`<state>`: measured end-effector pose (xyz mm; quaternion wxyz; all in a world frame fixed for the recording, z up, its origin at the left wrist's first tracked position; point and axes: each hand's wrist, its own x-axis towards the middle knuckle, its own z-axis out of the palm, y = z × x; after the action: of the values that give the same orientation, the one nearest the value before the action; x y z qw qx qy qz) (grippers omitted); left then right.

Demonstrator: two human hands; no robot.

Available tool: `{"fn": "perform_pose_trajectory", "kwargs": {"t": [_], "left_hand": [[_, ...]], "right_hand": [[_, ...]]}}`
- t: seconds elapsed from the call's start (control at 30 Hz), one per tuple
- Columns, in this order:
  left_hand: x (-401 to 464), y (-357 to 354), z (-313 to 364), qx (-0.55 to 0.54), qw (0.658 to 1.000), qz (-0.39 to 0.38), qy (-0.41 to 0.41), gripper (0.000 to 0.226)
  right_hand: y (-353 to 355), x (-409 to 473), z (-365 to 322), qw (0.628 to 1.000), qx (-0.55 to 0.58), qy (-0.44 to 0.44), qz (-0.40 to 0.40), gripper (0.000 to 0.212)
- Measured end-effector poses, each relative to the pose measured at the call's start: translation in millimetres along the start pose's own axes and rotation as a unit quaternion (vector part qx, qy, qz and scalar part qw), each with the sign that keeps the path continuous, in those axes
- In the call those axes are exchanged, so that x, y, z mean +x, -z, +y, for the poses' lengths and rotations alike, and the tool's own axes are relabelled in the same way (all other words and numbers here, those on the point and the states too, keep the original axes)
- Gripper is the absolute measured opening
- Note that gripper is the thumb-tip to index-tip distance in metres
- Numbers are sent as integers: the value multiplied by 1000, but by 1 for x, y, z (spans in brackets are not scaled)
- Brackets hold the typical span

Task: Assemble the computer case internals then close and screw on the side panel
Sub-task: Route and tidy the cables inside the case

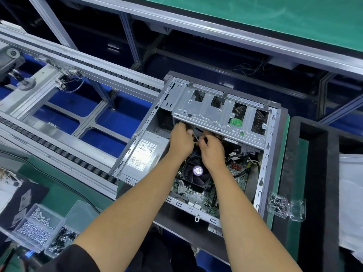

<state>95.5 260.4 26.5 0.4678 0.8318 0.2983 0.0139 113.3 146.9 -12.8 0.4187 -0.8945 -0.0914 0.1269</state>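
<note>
Both grips, left hand (pixel 181 141) and right hand (pixel 213 152), pinch a small cable (pixel 195 139) inside the open computer case (pixel 263 173), under its drive cage (pixel 216 112), at the worktop's far edge.

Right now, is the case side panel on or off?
Off. The computer case lies on its side with the fan, motherboard and power supply exposed, and both hands reach inside.
</note>
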Motion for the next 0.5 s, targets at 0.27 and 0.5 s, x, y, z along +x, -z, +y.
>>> {"fn": "perform_pose_trajectory", "kwargs": {"t": [0.27, 0.5], "left_hand": [[-2, -5, -3, -167, 984, 57, 8, 20], [-2, -14, -3, -291, 950, 89, 65, 18]], "right_hand": [[1, 6, 3, 996, -83, -29, -25, 18], [2, 4, 0, 984, -177, 2, -18, 18]]}}
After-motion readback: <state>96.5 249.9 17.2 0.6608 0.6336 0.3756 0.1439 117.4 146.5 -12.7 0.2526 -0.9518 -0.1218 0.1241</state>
